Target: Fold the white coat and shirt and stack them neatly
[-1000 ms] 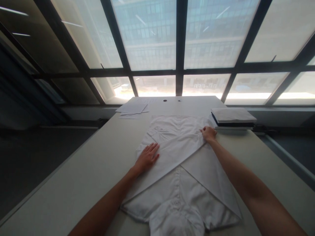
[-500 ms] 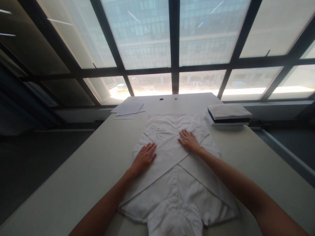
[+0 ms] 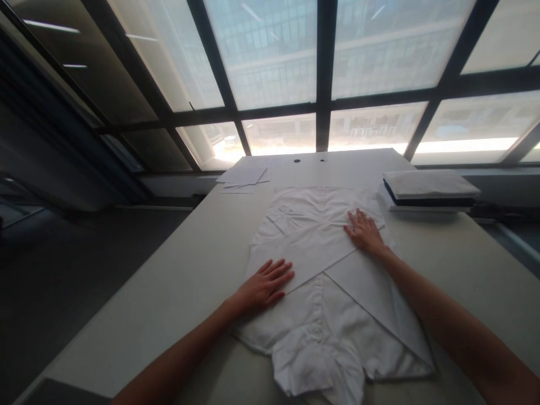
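Note:
A white shirt (image 3: 312,247) lies front side up on the white table, its collar end nearest me and its sleeves crossed over the body. My left hand (image 3: 265,284) rests flat on the left part of the shirt, fingers spread and pointing right. On the right side, farther from me, my right hand (image 3: 365,232) lies on the fabric near a sleeve fold, its fingers apart. Neither hand grips the cloth. Creases run across the far half of the shirt around the button line.
Beyond the shirt on the right stands a stack of folded cloth (image 3: 430,188). Several paper sheets (image 3: 244,177) lie at the far left of the table (image 3: 169,270). Large framed windows rise behind the table's far edge.
My left hand has moved toward me along the shirt and turned rightward. My right hand has shifted right over the fabric. The camera view has turned left, and the near collar area looks more rumpled.

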Action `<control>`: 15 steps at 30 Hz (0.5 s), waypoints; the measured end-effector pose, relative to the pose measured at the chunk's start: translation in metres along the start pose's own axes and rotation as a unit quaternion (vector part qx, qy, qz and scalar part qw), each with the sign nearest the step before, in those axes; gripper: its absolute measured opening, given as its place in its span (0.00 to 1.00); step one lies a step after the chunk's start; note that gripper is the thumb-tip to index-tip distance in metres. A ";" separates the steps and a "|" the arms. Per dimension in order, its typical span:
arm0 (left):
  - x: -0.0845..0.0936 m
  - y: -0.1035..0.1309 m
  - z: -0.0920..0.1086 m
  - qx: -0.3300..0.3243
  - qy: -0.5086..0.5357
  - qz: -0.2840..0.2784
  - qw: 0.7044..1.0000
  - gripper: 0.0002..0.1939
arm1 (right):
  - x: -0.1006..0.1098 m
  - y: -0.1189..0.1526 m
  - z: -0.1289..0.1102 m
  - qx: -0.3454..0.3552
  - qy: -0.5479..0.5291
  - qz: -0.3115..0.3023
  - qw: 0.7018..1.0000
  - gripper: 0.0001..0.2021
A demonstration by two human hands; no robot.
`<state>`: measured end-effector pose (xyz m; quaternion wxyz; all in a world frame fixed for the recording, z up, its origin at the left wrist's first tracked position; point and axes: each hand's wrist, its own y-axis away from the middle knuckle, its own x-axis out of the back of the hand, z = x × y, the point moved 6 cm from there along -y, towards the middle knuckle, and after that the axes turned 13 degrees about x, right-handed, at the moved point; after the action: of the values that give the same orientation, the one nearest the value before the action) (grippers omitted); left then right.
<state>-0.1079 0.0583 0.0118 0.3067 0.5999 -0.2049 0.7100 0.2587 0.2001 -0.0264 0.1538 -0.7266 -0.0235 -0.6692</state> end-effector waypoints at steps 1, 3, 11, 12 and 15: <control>-0.001 0.011 0.003 0.000 -0.003 -0.007 1.000 0.30 | -0.001 0.000 0.001 -0.005 0.000 0.005 1.000 0.35; -0.002 0.030 0.005 0.000 -0.003 -0.016 1.000 0.31 | -0.002 0.000 0.003 -0.012 -0.002 0.009 1.000 0.35; 0.028 0.042 -0.005 0.048 0.125 -0.073 0.988 0.28 | 0.002 0.001 0.000 -0.015 -0.008 -0.002 1.000 0.32; 0.036 0.035 -0.007 0.064 0.152 -0.069 0.984 0.27 | 0.002 0.001 -0.001 -0.016 -0.007 -0.002 1.000 0.32; 0.058 0.002 -0.012 0.107 0.190 -0.022 0.976 0.26 | 0.003 0.000 -0.002 -0.017 -0.004 -0.006 1.000 0.31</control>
<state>-0.1235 0.0758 0.0660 0.2897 0.4877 -0.0529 0.8218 0.2572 0.1990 -0.0229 0.1378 -0.7317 -0.0172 -0.6673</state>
